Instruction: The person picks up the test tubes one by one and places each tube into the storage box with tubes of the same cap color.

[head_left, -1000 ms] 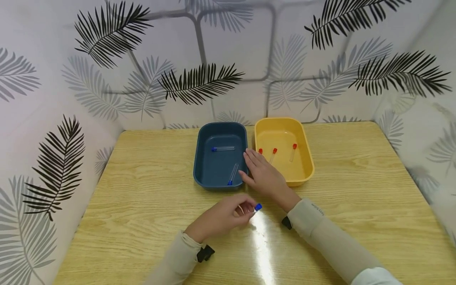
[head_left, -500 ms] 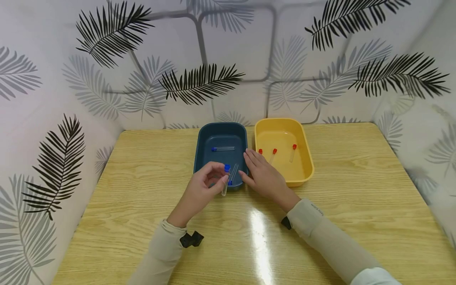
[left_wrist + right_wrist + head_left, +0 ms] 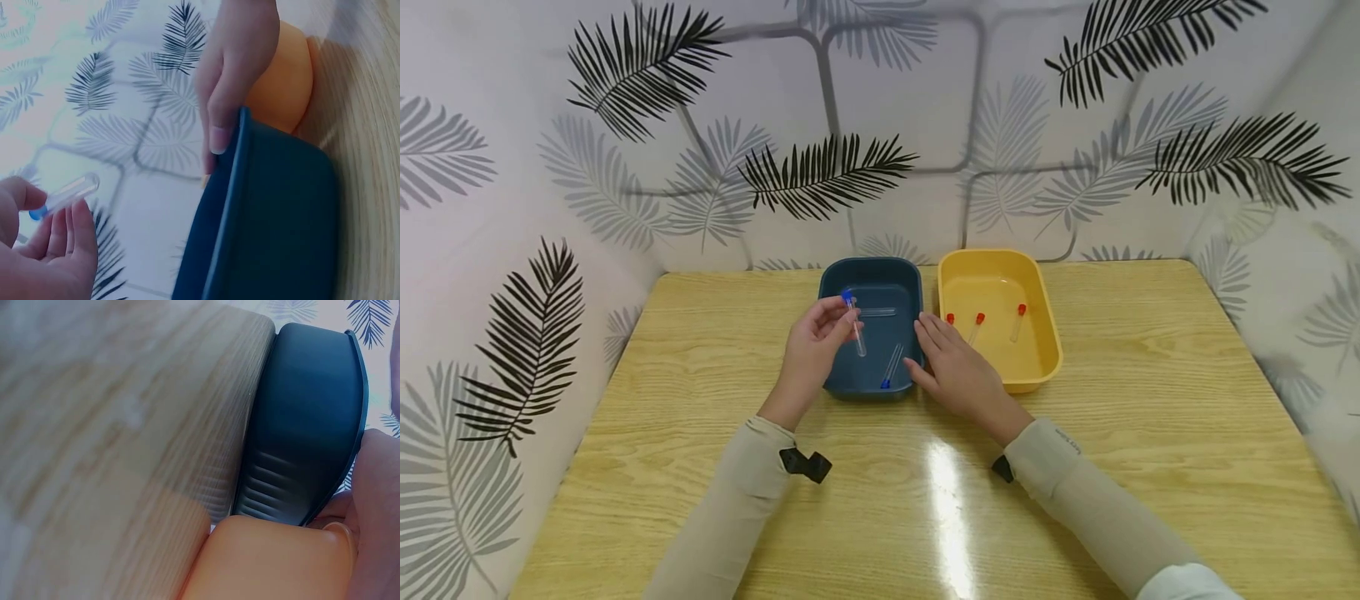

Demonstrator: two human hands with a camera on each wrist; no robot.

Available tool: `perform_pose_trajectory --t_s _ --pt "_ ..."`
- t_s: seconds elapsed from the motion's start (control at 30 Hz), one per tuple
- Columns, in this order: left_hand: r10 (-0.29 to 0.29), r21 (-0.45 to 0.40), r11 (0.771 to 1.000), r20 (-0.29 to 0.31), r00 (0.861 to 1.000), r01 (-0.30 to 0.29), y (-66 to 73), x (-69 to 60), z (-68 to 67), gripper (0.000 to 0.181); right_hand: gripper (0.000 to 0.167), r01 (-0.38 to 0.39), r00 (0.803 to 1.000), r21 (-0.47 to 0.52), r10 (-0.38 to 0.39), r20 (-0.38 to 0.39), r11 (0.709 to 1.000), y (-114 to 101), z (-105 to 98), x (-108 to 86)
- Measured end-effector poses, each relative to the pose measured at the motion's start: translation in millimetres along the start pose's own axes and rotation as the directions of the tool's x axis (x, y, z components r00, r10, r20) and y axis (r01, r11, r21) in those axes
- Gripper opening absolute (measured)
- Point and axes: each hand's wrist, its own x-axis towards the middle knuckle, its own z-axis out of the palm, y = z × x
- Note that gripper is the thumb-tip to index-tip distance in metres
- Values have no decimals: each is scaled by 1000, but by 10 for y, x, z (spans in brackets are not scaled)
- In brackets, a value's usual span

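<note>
My left hand pinches a test tube with a blue cap between thumb and fingers, above the dark blue bin. The tube is tilted, its capped end raised in the head view. On the bin floor lie two other blue-capped tubes, one crosswise near the back and one slanted near the front. My right hand rests on the bin's right rim with fingers extended, the thumb over the inside. In the left wrist view the held tube shows clear of the bin.
A yellow bin stands close to the right of the blue one, holding three red-capped tubes, one at its right side. Both bins sit toward the back of the wooden table, before a leaf-patterned backdrop.
My left hand has carried the blue-capped tube from the table in front of the bins up and left, over the blue bin. The right hand has stayed in place.
</note>
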Motion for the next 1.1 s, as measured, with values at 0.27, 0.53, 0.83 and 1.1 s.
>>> perform_pose_trajectory --t_s 0.27,0.53,0.83,1.1 --pt "-140 -185 975 -92 986 121 -222 242 121 35 67 20 1000 7 -20 -15 1000 15 59 3" --pt "-242 -314 931 -149 959 186 -486 382 221 35 67 16 1000 -7 -16 -10 1000 10 55 -9" --pt "-359 -325 898 -156 920 296 -637 445 247 39 68 5 1000 -4 -5 3 1000 17 40 -19" --pt "-419 -217 900 -194 887 378 -695 531 245 40 68 -8 1000 16 8 -2 1000 11 -3 -11"
